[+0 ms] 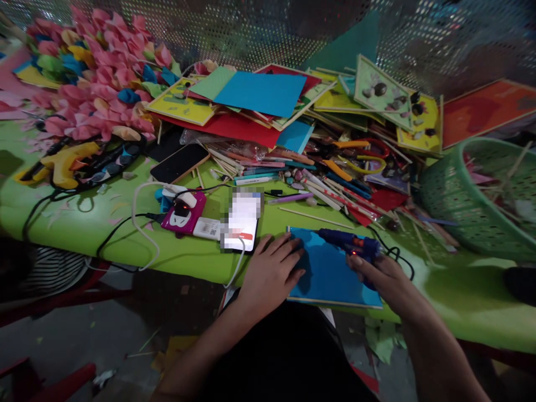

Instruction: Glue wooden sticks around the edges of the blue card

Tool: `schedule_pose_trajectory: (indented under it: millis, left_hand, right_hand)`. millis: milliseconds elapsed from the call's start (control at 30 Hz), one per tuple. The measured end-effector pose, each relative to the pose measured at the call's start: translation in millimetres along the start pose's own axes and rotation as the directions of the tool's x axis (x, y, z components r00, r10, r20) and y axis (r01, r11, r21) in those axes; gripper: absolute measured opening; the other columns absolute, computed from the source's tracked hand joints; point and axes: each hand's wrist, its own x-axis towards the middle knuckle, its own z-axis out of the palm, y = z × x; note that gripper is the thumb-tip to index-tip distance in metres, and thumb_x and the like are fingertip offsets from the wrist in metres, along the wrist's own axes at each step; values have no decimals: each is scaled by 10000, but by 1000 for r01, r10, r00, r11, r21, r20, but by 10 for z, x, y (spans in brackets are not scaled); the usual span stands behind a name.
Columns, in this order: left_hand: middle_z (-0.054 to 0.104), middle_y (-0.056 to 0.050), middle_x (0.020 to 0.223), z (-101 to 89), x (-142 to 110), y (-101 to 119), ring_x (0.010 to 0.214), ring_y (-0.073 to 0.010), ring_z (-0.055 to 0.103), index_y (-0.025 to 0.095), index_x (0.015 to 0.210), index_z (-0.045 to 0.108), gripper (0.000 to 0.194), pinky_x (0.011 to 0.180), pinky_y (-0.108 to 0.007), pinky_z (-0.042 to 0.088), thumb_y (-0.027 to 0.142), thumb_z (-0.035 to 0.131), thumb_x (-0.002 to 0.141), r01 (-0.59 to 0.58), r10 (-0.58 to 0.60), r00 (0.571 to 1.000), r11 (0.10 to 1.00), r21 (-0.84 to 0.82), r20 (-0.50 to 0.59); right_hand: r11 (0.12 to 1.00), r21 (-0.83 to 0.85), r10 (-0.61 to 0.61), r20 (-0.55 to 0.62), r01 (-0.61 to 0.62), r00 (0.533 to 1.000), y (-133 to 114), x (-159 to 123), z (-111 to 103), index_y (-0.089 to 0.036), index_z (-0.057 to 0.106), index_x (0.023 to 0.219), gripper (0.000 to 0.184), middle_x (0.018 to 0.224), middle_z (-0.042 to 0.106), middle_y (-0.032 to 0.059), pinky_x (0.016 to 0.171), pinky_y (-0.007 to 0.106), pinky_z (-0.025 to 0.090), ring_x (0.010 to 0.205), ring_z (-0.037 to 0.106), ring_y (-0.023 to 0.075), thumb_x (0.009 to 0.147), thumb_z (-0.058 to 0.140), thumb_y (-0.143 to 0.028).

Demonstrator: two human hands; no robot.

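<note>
My right hand (377, 276) is wrapped around a dark blue hot glue gun (352, 242) with a small red light lit. Its nozzle points left, over the upper part of a blue sheet (330, 279). Thin pale sticks line the sheet's left and bottom edges. Flat at the sheet's left edge lies my left hand (272, 265), fingers spread and holding nothing. Just beyond my left fingers is a phone (243, 220) with its screen lit and a white cable running from it.
A pink power strip (184, 215) with plugs and cables sits left of the phone. Behind are a dark phone (180, 163), piled coloured sheets (259, 92), sticks and scissors (364, 163). A yellow glue gun (65, 164) lies left, a green basket (473, 206) stands right.
</note>
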Motion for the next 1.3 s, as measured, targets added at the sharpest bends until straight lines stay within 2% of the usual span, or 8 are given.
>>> schedule_pose_trajectory:
  millis: [267, 500, 733, 1033, 1300]
  left_hand:
    - [628, -15, 1482, 13, -1, -4, 1482, -226, 456, 244, 1320, 649, 329, 1241, -512, 318, 396, 518, 1060, 0, 0, 1000, 1000, -1, -8]
    - [622, -24, 1488, 5, 3, -1, 1490, -233, 449, 244, 1339, 640, 338, 1238, -520, 329, 391, 519, 1059, -3, 2, 1000, 1000, 7, 4]
    - [608, -19, 1504, 23, -3, -11, 1485, -239, 456, 250, 1325, 647, 336, 1234, -533, 339, 405, 501, 1064, -3, 3, 1000, 1000, 22, 1]
    - [620, -13, 1493, 5, 17, -1, 1478, -234, 466, 250, 1330, 646, 334, 1226, -532, 345, 395, 512, 1061, 1, -1, 1000, 1000, 20, -3]
    - [616, -33, 1497, -3, 13, 2, 1464, -251, 486, 248, 1300, 669, 314, 1215, -532, 351, 381, 537, 1049, 3, -3, 1000, 1000, 19, -5]
  right_hand:
    - [1000, 9, 13, -35, -13, 999, 90, -48, -97, -210, 590, 621, 582, 579, 508, 8, 487, 277, 336, 544, 421, 134, 760, 656, -771]
    - [1000, 20, -2, -12, 2, 1000, 19, -43, -35, -205, 611, 696, 557, 581, 512, 0, 489, 278, 345, 544, 437, 138, 784, 650, -754]
    - [1000, -3, -31, -32, 31, 999, 195, -33, -130, -207, 609, 674, 537, 601, 535, 12, 499, 283, 366, 570, 469, 153, 823, 634, -722]
    - [1000, 20, -4, -41, 5, 999, 11, -40, -34, -204, 640, 700, 516, 592, 558, 14, 499, 280, 402, 555, 487, 150, 790, 653, -712]
    - [999, 34, -4, -55, 6, 998, 195, -54, -156, -194, 640, 673, 570, 587, 538, 12, 505, 282, 377, 563, 479, 148, 804, 642, -749]
